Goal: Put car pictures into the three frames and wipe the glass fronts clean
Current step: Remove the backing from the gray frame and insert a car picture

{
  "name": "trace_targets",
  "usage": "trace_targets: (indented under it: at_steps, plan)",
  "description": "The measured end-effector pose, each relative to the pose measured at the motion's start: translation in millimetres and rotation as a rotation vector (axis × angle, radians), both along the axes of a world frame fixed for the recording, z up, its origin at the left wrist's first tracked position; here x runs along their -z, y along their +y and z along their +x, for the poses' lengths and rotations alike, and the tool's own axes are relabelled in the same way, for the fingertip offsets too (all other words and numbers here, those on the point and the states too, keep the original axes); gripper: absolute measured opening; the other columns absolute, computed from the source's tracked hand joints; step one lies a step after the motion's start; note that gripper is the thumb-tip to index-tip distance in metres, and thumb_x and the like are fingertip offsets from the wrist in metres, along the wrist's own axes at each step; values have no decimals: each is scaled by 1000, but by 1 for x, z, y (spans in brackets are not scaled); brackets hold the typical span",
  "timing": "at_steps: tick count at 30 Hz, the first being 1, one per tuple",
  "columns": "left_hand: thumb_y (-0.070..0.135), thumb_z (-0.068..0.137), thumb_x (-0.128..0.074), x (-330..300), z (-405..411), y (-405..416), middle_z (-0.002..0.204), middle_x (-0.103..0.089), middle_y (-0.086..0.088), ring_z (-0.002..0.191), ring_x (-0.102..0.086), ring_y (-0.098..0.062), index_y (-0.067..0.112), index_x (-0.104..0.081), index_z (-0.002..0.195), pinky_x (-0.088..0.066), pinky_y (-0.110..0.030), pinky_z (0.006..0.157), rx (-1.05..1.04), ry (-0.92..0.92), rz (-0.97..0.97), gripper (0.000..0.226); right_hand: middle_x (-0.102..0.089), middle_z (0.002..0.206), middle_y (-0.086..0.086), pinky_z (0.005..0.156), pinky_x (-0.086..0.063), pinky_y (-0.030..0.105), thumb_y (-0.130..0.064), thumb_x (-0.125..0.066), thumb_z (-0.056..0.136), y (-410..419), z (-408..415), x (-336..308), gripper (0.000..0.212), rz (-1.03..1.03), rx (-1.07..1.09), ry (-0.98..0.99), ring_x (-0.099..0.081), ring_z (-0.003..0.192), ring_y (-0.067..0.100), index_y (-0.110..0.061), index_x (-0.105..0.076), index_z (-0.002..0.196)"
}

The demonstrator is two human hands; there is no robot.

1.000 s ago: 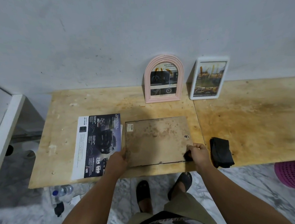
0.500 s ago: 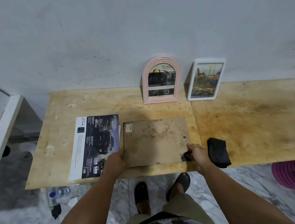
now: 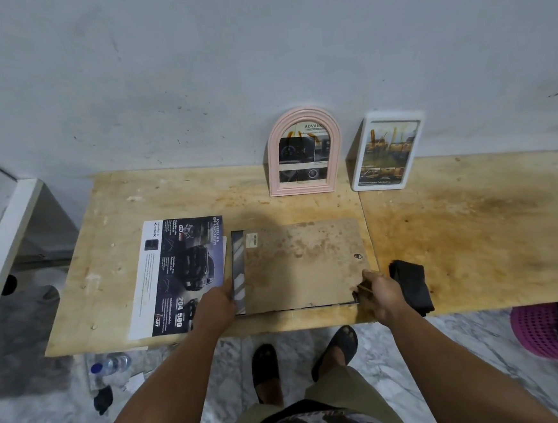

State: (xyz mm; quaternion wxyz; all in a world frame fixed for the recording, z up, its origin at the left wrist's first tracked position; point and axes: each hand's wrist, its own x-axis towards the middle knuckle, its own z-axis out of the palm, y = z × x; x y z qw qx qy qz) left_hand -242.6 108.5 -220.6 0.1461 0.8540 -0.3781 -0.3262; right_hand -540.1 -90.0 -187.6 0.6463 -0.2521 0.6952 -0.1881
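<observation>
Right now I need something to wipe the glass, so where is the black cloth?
In the head view the folded black cloth lies on the plywood table near its front edge, just right of the right hand.
</observation>
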Motion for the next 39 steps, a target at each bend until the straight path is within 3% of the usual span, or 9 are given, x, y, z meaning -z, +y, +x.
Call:
trace_targets:
  at_steps: [3,9,14,17,19,23,27,31,39]
  plan:
    - [7,93,-52,-3,0,0,74,-53,-2,69,-52,-25,12,-62,128,-40,-31,62,20,-17,12,37,-65,97,15,64,-50,36,-11,-48,107,-4,-2,-7,15,-41,-10,-8,-65,77,28,-15,-57,118]
    - [4,87,-53,-2,-1,-1,75,-55,-4,66,-52,-24,13,-62,119,-41,-32,59,39,-58,7,34,-57,85,13,59,-38,37,-10,-42,109,-24,-13,-16,16,-115,1,42,-55,68,28,-15,-58,108]
    - [6,88,-55,0,-2,-4,81,-60,-8,73,-56,-28,12,-61,118,-42,-34,64,37,-89,25,32,-59,94,10,67,-41,37,-15,-46,107,-53,-31,-21,22,-161,78,71,-55,77,26,-20,-58,125]
    - [8,86,-57,1,-4,-6,85,-63,-13,82,-64,-35,13,-61,116,-42,-33,66,30,-110,62,31,-57,86,10,70,-44,40,-9,-42,106,-75,-47,-28,22,-187,119,78,-52,77,26,-12,-61,118]
    - [7,86,-57,-1,-6,-8,91,-67,-17,88,-65,-38,13,-60,113,-44,-35,68,31,-115,93,28,-57,79,10,71,-43,41,-7,-41,105,-93,-62,-29,31,-197,147,111,-50,74,29,-6,-59,131]
    - [11,82,-64,-5,-9,-11,92,-70,-15,89,-66,-38,21,-63,113,-41,-33,66,-4,-95,112,33,-61,82,10,49,-35,34,-13,-37,105,-125,-93,-33,34,-194,190,164,-50,59,24,-16,-63,126]
    - [15,81,-68,-8,-12,-15,91,-70,-11,88,-66,-35,29,-63,120,-41,-33,67,-8,-103,135,42,-60,84,8,50,-38,35,-5,-34,104,-157,-119,-40,32,-184,297,162,-51,61,24,-22,-57,118]
    - [15,84,-69,-9,-17,-18,87,-66,-8,82,-63,-33,21,-63,116,-45,-36,69,-36,-108,137,33,-62,86,8,55,-42,35,-6,-36,105,-185,-143,-39,33,-165,417,175,-56,67,23,-25,-59,119]
    - [23,91,-66,-12,-25,-24,85,-61,-5,74,-55,-26,18,-58,114,-41,-34,67,-23,-149,202,24,-63,91,12,64,-41,42,-9,-47,98,-222,-182,-26,32,-141,464,275,-59,84,27,-12,-68,122]
